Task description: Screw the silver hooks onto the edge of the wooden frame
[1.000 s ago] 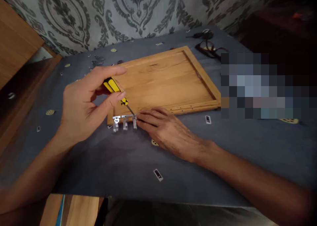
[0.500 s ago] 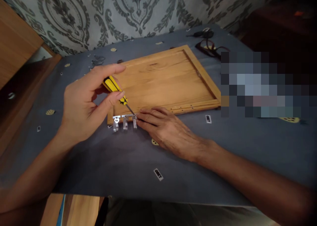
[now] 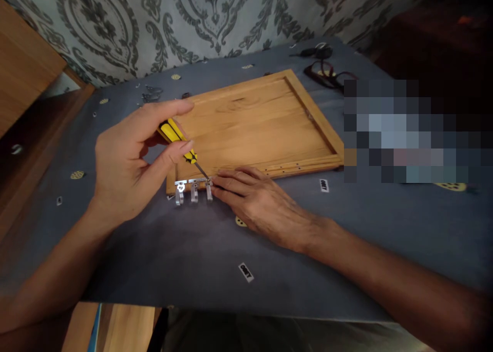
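My left hand (image 3: 131,156) is closed around the yellow and black handle of a screwdriver (image 3: 174,135), thumb along the near side. The shaft slants down to the right. Its tip meets a silver metal hook rail (image 3: 191,181) by the rightmost visible hook. The rail lies along the near edge of a framed wooden board (image 3: 246,126), hooks hanging over the front. My right hand (image 3: 265,203) presses its fingers on that edge and on the right end of the rail, hiding what lies beneath.
A blue patterned cloth covers the table (image 3: 192,270). Eyeglasses (image 3: 323,74) and a dark object with a ring (image 3: 318,50) lie at the back right. Small metal pieces (image 3: 152,92) lie behind the left hand. Wooden furniture (image 3: 31,64) stands on the left; a blurred patch hides the right.
My left hand has shifted very slightly left on the screwdriver. The tip stays on the rail, and the right hand and board keep their places.
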The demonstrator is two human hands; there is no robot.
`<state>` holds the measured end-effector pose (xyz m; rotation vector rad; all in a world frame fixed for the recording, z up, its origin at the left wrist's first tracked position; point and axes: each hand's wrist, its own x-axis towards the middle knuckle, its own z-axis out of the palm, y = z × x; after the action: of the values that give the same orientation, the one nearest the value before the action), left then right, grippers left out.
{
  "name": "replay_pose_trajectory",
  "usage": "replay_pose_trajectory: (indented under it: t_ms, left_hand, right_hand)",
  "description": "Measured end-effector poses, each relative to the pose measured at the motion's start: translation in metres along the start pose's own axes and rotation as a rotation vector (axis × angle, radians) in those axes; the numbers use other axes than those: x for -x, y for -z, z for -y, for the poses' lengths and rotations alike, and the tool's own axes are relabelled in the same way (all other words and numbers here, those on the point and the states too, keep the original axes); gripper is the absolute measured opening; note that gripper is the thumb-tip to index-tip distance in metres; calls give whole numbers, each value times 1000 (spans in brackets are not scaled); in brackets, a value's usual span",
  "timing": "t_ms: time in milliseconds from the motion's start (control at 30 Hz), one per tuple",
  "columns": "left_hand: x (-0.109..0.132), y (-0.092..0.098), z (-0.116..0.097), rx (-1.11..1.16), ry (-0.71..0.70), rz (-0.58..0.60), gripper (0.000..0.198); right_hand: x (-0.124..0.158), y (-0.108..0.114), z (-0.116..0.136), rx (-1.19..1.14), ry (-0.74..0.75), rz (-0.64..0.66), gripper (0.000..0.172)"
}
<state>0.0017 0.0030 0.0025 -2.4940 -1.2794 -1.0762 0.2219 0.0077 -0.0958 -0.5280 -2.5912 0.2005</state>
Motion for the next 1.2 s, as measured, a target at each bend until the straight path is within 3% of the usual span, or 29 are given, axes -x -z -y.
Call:
replay_pose_trajectory:
  t_ms: [300, 700, 1200]
  left_hand:
    - [0, 4, -2, -6, -10, 57, 38]
    - [0, 0, -2, 29, 21, -2, 33]
    - [-1, 1, -1, 32, -31, 18, 36]
  right_hand:
    - [0, 3, 1, 2, -5, 32, 39]
    - [1, 2, 1, -19, -15, 29, 37]
    - [0, 4, 1, -22, -17, 54, 39]
